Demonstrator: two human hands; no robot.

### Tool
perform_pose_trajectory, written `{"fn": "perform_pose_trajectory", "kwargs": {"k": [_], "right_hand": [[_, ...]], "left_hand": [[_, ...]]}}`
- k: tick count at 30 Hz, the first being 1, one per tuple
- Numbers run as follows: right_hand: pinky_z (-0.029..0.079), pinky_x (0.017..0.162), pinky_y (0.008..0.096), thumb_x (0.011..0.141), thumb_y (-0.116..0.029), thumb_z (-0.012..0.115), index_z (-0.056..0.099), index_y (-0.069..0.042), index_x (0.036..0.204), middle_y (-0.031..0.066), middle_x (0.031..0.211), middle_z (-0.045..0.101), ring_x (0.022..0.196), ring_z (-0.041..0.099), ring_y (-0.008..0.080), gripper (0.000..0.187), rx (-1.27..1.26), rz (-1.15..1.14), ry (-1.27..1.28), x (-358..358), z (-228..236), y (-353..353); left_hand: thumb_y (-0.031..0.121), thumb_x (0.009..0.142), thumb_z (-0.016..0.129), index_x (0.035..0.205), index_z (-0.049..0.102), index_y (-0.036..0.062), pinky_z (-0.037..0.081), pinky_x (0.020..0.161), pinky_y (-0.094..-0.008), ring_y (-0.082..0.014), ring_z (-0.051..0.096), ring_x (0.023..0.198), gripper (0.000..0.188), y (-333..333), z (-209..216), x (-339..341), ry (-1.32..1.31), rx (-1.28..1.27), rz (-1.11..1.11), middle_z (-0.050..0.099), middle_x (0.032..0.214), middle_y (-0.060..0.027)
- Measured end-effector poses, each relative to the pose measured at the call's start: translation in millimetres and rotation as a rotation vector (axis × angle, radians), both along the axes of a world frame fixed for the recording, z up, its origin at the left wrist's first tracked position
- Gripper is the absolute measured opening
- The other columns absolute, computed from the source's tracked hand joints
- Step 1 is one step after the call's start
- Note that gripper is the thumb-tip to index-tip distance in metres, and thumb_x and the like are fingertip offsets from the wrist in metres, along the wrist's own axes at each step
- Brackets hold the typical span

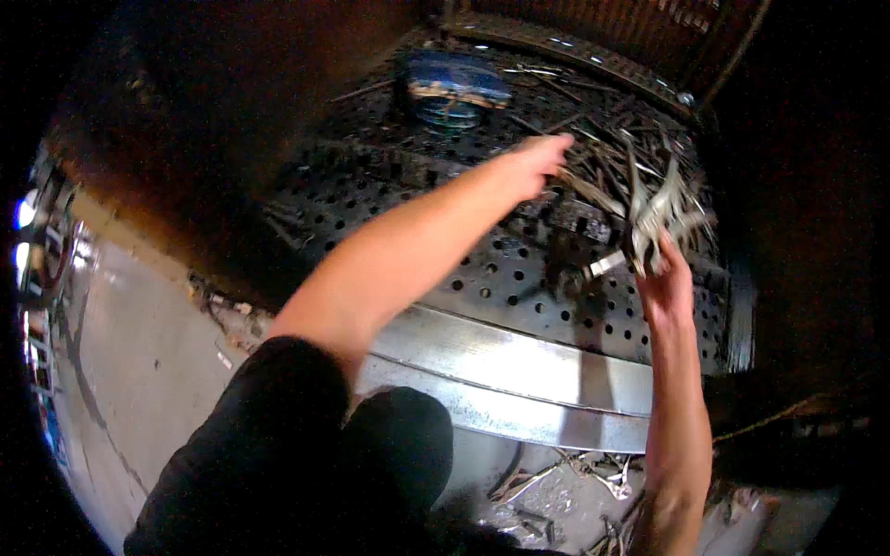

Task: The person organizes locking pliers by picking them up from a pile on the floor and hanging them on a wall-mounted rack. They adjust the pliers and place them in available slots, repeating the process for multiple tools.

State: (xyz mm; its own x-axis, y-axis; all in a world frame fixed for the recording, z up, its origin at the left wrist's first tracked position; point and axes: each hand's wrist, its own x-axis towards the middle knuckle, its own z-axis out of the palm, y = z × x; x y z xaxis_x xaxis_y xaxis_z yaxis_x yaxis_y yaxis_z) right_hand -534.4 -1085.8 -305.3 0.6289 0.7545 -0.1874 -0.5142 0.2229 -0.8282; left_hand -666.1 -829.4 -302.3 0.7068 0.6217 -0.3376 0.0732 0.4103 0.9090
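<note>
My right hand, palm turned up, is closed around several grey forked metal pieces; their prongs point away from me. Farther to the left, my left hand reaches over the near left edge of a heap of thin metal scraps. Its fingers look curled, and what they hold, if anything, is blurred and hidden. A short pale strip sticks out to the left of the bundle in my right hand.
The heap lies on a dark perforated metal plate inside a dark enclosure. A blurred blue round container stands at the back. Nearest me runs a shiny metal ledge. More metal pieces lie on the grey floor below it.
</note>
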Motion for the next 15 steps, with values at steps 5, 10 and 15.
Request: {"fn": "perform_pose_trajectory", "kwargs": {"k": [5, 10, 15], "right_hand": [[0.055, 0.088, 0.0352, 0.098, -0.017, 0.063, 0.059, 0.0, 0.121, 0.013, 0.114, 0.068, 0.098, 0.066, 0.0232, 0.028, 0.016, 0.045, 0.084, 26.0, 9.0, 122.2], [0.052, 0.087, 0.0412, 0.094, -0.002, 0.055, 0.054, 0.008, 0.118, 0.0064, 0.081, 0.049, 0.062, 0.047, 0.0167, 0.026, -0.109, 0.123, 0.005, 46.1, -3.2, 105.5], [0.05, 0.106, 0.0385, 0.097, -0.018, 0.064, 0.046, 0.005, 0.142, 0.0206, 0.134, 0.061, 0.122, 0.062, 0.0265, 0.054, 0.109, 0.391, -0.332, 0.0, 59.3, -120.0]], "left_hand": [[0.051, 0.1, 0.054, 0.149, 0.04, -0.0025, 0.031, 0.112, -0.0429, -0.0311, 0.047, 0.128, 0.074, 25.2, -13.2, -66.8, -0.057, -0.09, 0.151, 0.052, 0.147, -0.0194], [0.047, 0.096, 0.063, 0.139, 0.054, 0.0044, 0.034, 0.104, -0.0339, -0.017, 0.051, 0.119, 0.061, -18.9, -24.4, -76.1, 0.086, 0.152, 0.274, 0.061, 0.137, -0.0093], [0.033, 0.099, 0.061, 0.131, 0.06, 0.0038, 0.044, 0.099, -0.033, -0.0178, 0.06, 0.107, 0.043, -130.3, 13.0, -120.3, -0.052, 0.502, 0.156, 0.066, 0.119, -0.01]]}}
